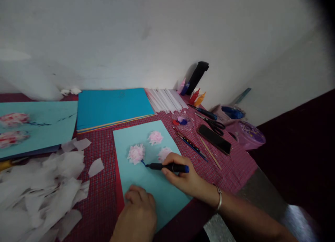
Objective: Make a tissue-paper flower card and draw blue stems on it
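Note:
A light blue sheet (146, 179) lies on the red checked cloth with three pink tissue puffs (136, 153) glued near its top. My right hand (183, 177) pinches a black marker with a blue end (167, 167). The marker's tip touches the sheet just below the left puff, where a short blue line starts. My left hand (137, 214) rests with curled fingers on the sheet's lower edge and presses it down.
Torn white tissue pieces (39, 189) pile at the left. A stack of blue card (112, 107), another sheet with red puffs (34, 127), white strips (164, 99), paint bottles (196, 97), scissors (213, 124), a phone (214, 139), brushes (192, 146) and a purple tub (248, 134) lie behind and right.

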`<state>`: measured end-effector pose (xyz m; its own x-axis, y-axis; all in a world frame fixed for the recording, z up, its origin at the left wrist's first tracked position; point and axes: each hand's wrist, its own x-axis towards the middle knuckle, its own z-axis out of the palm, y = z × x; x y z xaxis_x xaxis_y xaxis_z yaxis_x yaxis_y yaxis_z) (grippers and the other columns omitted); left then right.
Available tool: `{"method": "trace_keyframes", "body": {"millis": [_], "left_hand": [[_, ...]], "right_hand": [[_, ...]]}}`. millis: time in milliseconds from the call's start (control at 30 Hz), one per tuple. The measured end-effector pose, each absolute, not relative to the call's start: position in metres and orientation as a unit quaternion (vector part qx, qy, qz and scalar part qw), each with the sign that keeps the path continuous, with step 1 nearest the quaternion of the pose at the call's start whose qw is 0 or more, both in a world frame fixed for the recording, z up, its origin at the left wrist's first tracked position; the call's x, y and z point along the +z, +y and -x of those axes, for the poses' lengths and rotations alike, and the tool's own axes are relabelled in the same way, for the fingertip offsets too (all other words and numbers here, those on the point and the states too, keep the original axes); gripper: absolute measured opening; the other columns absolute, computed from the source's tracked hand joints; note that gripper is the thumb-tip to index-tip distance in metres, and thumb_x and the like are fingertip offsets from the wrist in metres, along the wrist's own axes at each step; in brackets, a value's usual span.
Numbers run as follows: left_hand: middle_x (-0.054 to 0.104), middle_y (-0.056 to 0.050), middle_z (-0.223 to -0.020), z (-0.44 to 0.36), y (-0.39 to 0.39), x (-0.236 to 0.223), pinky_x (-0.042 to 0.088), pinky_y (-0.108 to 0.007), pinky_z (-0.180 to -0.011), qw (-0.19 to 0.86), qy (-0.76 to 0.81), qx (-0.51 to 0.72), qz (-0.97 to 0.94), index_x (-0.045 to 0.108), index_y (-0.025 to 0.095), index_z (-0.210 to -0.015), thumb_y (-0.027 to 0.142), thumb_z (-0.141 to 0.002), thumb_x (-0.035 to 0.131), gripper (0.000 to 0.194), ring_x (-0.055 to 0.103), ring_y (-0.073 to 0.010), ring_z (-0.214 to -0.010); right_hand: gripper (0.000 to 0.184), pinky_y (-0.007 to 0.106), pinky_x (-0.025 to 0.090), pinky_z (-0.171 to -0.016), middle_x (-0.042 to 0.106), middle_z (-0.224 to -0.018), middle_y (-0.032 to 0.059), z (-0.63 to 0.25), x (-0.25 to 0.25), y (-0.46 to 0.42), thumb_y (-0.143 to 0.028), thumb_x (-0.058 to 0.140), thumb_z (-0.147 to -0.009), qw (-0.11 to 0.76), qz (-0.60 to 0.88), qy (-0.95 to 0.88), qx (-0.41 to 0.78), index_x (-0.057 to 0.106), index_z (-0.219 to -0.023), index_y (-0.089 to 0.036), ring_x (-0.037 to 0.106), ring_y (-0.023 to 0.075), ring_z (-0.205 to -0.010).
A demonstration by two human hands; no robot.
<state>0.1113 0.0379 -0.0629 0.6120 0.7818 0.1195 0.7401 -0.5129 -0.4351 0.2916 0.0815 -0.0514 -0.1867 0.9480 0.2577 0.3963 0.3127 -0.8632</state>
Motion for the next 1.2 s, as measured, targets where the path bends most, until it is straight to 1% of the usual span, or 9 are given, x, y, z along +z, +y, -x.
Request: {"method": "trace_keyframes", "body": {"millis": [200,367,600,667,800,1000,1100,1167,1200], "left_hand": [[0.071,-0.018,-0.082,-0.111,0.039,-0.063,0.047,-0.025,-0.046,0.201,-0.438,0.052,0.875,0.071,0.013,-0.073,-0.003,-0.075,0.040,0.035,0.065,-0.0239,-0.063],[0.070,-0.015,-0.080,-0.109,0.042,-0.057,0.048,-0.025,-0.046,0.177,-0.417,0.072,0.888,0.071,0.014,-0.076,-0.004,-0.076,0.037,0.038,0.065,-0.0230,-0.064],[0.069,-0.013,-0.079,-0.111,0.041,-0.049,0.047,-0.024,-0.046,0.192,-0.417,0.096,0.883,0.068,0.014,-0.075,-0.005,-0.075,0.037,0.036,0.065,-0.0216,-0.064],[0.069,-0.013,-0.080,-0.111,0.040,-0.048,0.048,-0.023,-0.048,0.199,-0.416,0.102,0.881,0.069,0.014,-0.083,-0.005,-0.076,0.037,0.037,0.065,-0.0208,-0.064],[0.069,-0.014,-0.082,-0.109,0.040,-0.050,0.048,-0.023,-0.049,0.211,-0.401,0.102,0.885,0.066,0.016,-0.109,-0.004,-0.078,0.037,0.047,0.065,-0.0204,-0.066],[0.069,-0.013,-0.081,-0.108,0.040,-0.051,0.048,-0.023,-0.048,0.215,-0.400,0.104,0.885,0.068,0.017,-0.109,-0.005,-0.077,0.037,0.049,0.065,-0.0203,-0.065],[0.069,-0.013,-0.082,-0.109,0.041,-0.049,0.049,-0.023,-0.048,0.204,-0.402,0.106,0.886,0.067,0.017,-0.109,-0.005,-0.077,0.036,0.050,0.065,-0.0203,-0.066],[0.069,-0.013,-0.082,-0.110,0.041,-0.047,0.049,-0.024,-0.048,0.191,-0.401,0.106,0.890,0.067,0.016,-0.109,-0.006,-0.078,0.035,0.050,0.066,-0.0209,-0.067],[0.069,-0.013,-0.082,-0.110,0.041,-0.046,0.050,-0.024,-0.049,0.185,-0.401,0.107,0.891,0.067,0.015,-0.108,-0.006,-0.078,0.034,0.050,0.066,-0.0212,-0.067]], "right_hand": [[0.007,0.024,0.043,-0.060,0.057,-0.076,0.0001,-0.305,-0.049,0.062,-0.018,0.061,-0.082,0.412,0.479,-0.694,0.345,0.059,-0.089,-0.020,0.053,0.0119,-0.066],[0.008,0.023,0.041,-0.056,0.055,-0.074,-0.0010,-0.315,-0.046,0.041,-0.018,0.060,-0.083,0.400,0.493,-0.688,0.353,0.058,-0.090,-0.021,0.050,0.0109,-0.062],[0.009,0.024,0.040,-0.055,0.055,-0.073,-0.0011,-0.323,-0.044,0.010,-0.017,0.059,-0.084,0.381,0.512,-0.679,0.363,0.056,-0.090,-0.022,0.050,0.0110,-0.061],[0.010,0.024,0.041,-0.056,0.055,-0.074,-0.0010,-0.324,-0.045,0.001,-0.017,0.060,-0.083,0.373,0.515,-0.677,0.370,0.056,-0.091,-0.022,0.051,0.0110,-0.063],[0.011,0.024,0.042,-0.059,0.056,-0.075,-0.0008,-0.326,-0.047,-0.014,-0.016,0.060,-0.082,0.373,0.515,-0.676,0.372,0.056,-0.090,-0.023,0.052,0.0111,-0.064],[0.012,0.025,0.044,-0.063,0.059,-0.077,0.0009,-0.328,-0.047,-0.034,-0.016,0.061,-0.082,0.374,0.516,-0.662,0.394,0.057,-0.090,-0.023,0.055,0.0130,-0.069],[0.006,0.024,0.041,-0.057,0.056,-0.072,-0.0001,-0.333,-0.044,-0.038,-0.022,0.062,-0.083,0.371,0.516,-0.621,0.459,0.059,-0.087,-0.022,0.052,0.0120,-0.063],[0.009,0.023,0.040,-0.053,0.054,-0.068,-0.0011,-0.338,-0.040,-0.032,-0.030,0.062,-0.085,0.395,0.515,-0.571,0.503,0.060,-0.088,-0.023,0.050,0.0114,-0.058],[0.012,0.023,0.040,-0.052,0.054,-0.066,-0.0014,-0.340,-0.038,-0.026,-0.034,0.061,-0.086,0.415,0.516,-0.552,0.507,0.060,-0.091,-0.023,0.050,0.0115,-0.057]]}}
